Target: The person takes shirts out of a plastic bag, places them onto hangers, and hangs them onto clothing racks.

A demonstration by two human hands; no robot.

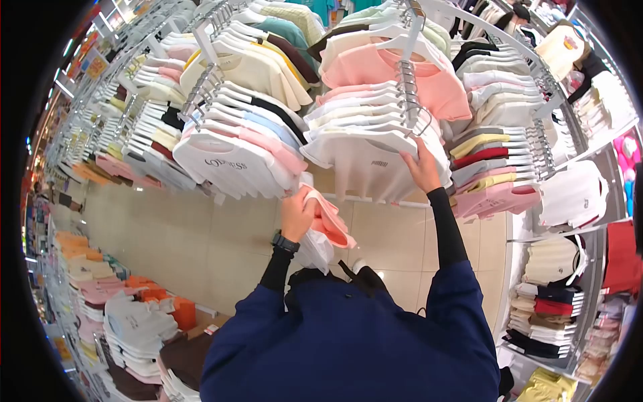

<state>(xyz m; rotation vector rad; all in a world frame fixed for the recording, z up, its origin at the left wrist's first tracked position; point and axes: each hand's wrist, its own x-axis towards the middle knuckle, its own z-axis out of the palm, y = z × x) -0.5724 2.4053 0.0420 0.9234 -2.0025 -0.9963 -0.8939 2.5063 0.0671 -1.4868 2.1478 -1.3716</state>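
Observation:
My left hand (297, 216) is closed around a bunched coral garment (328, 220), with whitish cloth or plastic (313, 251) hanging below it. At the front of the middle rack, my right hand (423, 167) grips the shoulder of a white shirt (375, 157) near its white hanger. The shirt hangs at the front of a row of pale and pink tops, with a small dark print on its chest. Just left of it hangs a white shirt with dark lettering (224, 164), close to my left hand.
Pink and cream tops (395, 67) hang higher behind. More racks stand left and right, with pink shirts (499, 199) at the right. Folded clothes (546, 308) fill shelves at the lower right. White garments (137, 328) and an orange item (182, 312) are at lower left.

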